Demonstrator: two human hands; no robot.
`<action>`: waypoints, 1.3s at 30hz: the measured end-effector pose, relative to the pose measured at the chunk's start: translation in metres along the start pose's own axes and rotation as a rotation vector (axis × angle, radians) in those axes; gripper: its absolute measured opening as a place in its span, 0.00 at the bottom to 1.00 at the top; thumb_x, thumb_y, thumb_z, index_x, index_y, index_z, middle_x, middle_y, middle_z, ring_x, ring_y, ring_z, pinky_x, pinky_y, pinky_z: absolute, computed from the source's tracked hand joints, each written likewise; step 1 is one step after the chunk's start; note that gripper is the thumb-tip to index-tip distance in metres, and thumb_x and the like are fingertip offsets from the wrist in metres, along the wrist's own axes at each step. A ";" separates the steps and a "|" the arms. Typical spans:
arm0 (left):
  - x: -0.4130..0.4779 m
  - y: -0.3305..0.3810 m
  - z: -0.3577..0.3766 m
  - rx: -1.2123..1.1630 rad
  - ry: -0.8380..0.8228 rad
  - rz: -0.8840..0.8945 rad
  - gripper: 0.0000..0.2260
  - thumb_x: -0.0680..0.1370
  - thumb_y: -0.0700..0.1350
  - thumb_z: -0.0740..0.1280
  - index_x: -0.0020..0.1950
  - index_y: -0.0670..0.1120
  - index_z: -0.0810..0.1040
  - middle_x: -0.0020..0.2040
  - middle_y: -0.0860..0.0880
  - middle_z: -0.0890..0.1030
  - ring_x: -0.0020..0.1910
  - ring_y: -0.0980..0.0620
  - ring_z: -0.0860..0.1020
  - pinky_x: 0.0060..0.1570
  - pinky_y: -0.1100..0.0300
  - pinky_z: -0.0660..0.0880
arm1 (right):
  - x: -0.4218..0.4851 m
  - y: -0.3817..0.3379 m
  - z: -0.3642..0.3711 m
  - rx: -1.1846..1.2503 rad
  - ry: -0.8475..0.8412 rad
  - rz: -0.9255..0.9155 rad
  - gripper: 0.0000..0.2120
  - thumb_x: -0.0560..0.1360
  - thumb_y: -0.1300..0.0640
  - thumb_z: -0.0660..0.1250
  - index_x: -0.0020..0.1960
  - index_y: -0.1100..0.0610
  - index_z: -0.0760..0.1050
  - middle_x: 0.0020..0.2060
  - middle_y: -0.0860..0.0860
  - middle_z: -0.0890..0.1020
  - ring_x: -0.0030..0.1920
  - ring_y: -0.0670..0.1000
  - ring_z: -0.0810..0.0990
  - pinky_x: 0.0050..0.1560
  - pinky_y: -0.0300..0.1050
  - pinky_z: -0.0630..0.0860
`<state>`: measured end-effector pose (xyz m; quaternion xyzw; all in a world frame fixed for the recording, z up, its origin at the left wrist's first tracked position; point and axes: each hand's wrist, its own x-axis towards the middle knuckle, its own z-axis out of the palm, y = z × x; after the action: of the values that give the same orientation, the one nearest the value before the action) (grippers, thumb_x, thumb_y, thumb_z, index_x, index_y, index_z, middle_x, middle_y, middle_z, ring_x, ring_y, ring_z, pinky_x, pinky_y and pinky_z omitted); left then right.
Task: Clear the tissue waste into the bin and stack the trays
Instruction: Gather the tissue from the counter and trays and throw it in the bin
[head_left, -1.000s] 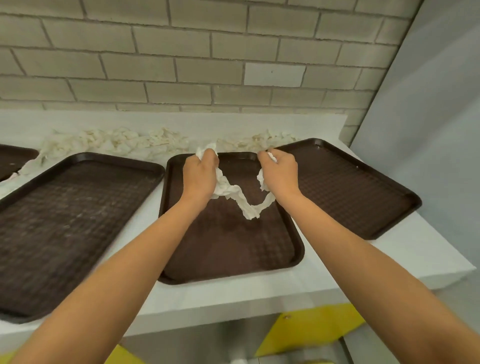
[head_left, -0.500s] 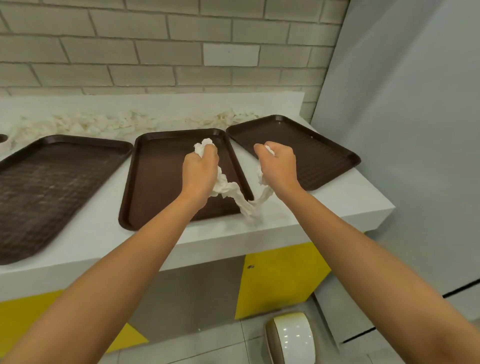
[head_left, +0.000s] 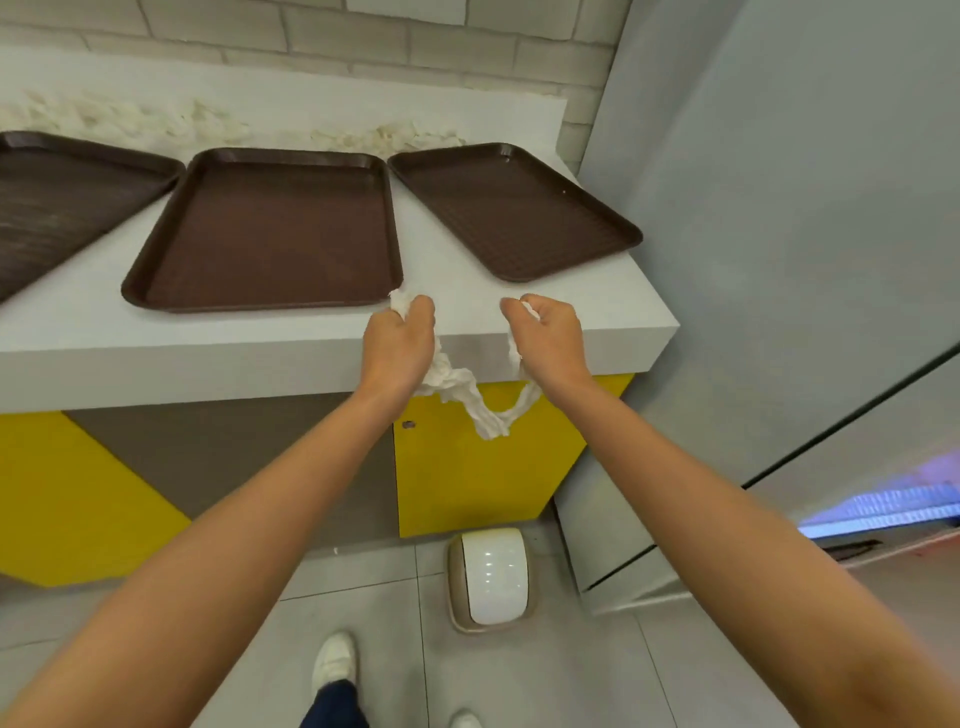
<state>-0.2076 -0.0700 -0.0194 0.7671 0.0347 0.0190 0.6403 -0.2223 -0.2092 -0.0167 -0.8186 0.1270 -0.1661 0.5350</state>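
Tissue (head_left: 470, 397) is hanging as one twisted rope between the person's two hands, sagging in a loop in front of the yellow cabinet door (head_left: 483, 467). The left hand (head_left: 400, 345) is clenching one bunched end, with a tuft poking out above the fingers; the right hand (head_left: 545, 338) is gripping the other end, also closed around paper. Both hands are hovering just off the front edge of the counter (head_left: 260, 343), clear of the trays.

The bin (head_left: 491, 577) is standing on the floor below, against the cabinet base, with its white swing lid shut. It is lying almost straight under the sagging loop and slightly toward the right hand, so the right hand seems the nearer one. The rope's long axis is running side to side, while the lid looks narrower than that span, so the coming move probably calls for bringing the two ends together into a wad and lowering it down onto the lid.

Three brown trays are sitting empty on the counter: the middle tray (head_left: 270, 234), the right tray (head_left: 514, 210) and the left tray (head_left: 67, 192), none stacked yet. More loose tissue scraps (head_left: 197, 124) are lying along the wall behind them, so the clearing looks far from finished.
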 end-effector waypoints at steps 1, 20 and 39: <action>-0.005 -0.007 0.005 0.018 -0.007 -0.007 0.11 0.76 0.45 0.58 0.36 0.42 0.70 0.29 0.48 0.67 0.28 0.52 0.66 0.27 0.60 0.63 | -0.004 0.009 -0.003 -0.004 -0.016 0.016 0.22 0.74 0.59 0.63 0.25 0.52 0.56 0.19 0.45 0.60 0.26 0.45 0.60 0.32 0.45 0.59; -0.032 -0.195 0.059 0.272 -0.227 -0.170 0.23 0.80 0.46 0.60 0.25 0.46 0.61 0.22 0.51 0.64 0.20 0.56 0.64 0.22 0.65 0.59 | -0.071 0.217 0.015 0.090 -0.112 0.534 0.13 0.69 0.64 0.58 0.51 0.53 0.62 0.42 0.48 0.70 0.42 0.49 0.72 0.35 0.41 0.69; -0.063 -0.454 0.139 0.199 -0.417 -0.338 0.16 0.80 0.56 0.55 0.40 0.46 0.70 0.31 0.52 0.73 0.30 0.58 0.71 0.28 0.70 0.66 | -0.169 0.522 0.088 -0.289 -0.158 0.560 0.10 0.74 0.73 0.57 0.43 0.60 0.67 0.43 0.53 0.69 0.42 0.51 0.70 0.40 0.36 0.71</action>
<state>-0.2732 -0.1308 -0.4902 0.7970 0.0316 -0.2496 0.5491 -0.3559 -0.2768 -0.5517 -0.8295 0.3277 0.0713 0.4465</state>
